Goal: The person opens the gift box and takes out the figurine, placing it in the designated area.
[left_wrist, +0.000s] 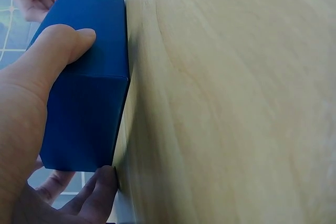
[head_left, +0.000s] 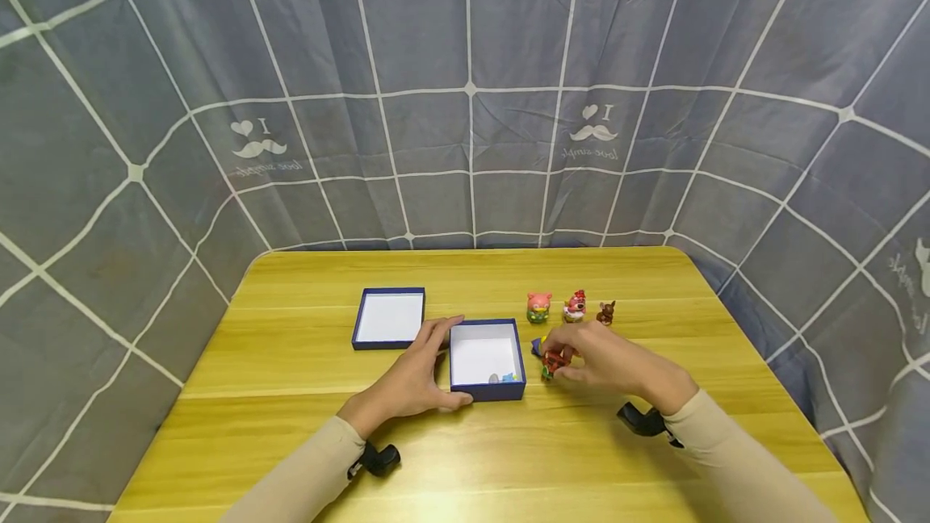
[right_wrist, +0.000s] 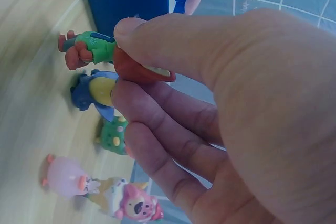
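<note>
My left hand [head_left: 416,378] grips the left side of a blue box [head_left: 485,391] with a white inside, its thumb on the front wall and its fingers toward the back. Inside, a small grey piece [head_left: 494,378] and a small light-blue figure [head_left: 508,378] lie near the front wall. Right of the box, my right hand [head_left: 617,363] pinches a toy figurine [right_wrist: 94,49] by its red-brown head between thumb and fingers. That figurine wears green and hangs just above or on the table; contact cannot be told. Close beside it stands a blue figurine with a yellow belly [right_wrist: 102,90].
A shallow blue lid [head_left: 389,318], white inside, lies left of the box. Behind my right hand stand a pink-headed figurine in green [head_left: 538,307], a pink bear figurine [head_left: 575,307] and a small brown figurine [head_left: 606,313]. A grey checked curtain [head_left: 508,135] hangs beyond the wooden table [head_left: 465,458].
</note>
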Available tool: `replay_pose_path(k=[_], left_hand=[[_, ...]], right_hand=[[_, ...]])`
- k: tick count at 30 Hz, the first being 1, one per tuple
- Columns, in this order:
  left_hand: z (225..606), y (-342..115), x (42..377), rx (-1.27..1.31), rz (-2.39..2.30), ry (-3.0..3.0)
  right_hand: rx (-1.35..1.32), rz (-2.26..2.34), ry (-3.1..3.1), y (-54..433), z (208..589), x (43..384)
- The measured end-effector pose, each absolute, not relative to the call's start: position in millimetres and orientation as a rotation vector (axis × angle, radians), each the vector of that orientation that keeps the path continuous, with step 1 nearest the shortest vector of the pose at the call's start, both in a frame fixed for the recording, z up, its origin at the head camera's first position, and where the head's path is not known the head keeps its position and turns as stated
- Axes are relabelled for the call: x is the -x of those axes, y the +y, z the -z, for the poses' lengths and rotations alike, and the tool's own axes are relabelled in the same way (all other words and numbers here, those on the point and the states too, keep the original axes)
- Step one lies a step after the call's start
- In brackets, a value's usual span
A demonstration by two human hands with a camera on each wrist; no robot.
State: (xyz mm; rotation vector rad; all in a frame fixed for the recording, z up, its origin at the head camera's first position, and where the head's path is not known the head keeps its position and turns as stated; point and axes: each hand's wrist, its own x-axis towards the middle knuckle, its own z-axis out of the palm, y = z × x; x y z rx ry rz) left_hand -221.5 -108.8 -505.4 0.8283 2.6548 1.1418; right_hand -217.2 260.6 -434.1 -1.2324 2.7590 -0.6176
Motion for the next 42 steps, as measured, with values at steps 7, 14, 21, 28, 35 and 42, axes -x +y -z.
replay_pose_path(k=[7,14,21,28,35,42], left_hand=[[503.1,-110.8,220.4,-0.816,-1.15,2.646],[503.9,-111.0,220.5,-0.817,-1.153,2.64],[504.3,-110.6,221.0,-0.817,-1.15,2.652],[504.0,-109.8,220.1,-0.816,-1.169,2.64],[503.8,-109.2,219.1,-0.809,-1.173,2.639],[503.8,-108.2,219.1,-0.81,-1.167,2.644]], right_hand=[[1.225,0.605,2.745,259.0,438.4,215.1],[1.296,0.587,2.755,259.5,439.8,213.0],[1.264,0.594,2.728,261.6,440.2,212.6],[1.204,0.572,2.706,263.2,439.4,210.4],[1.193,0.57,2.69,264.0,439.9,210.2],[1.168,0.559,2.681,265.3,439.6,209.0]])
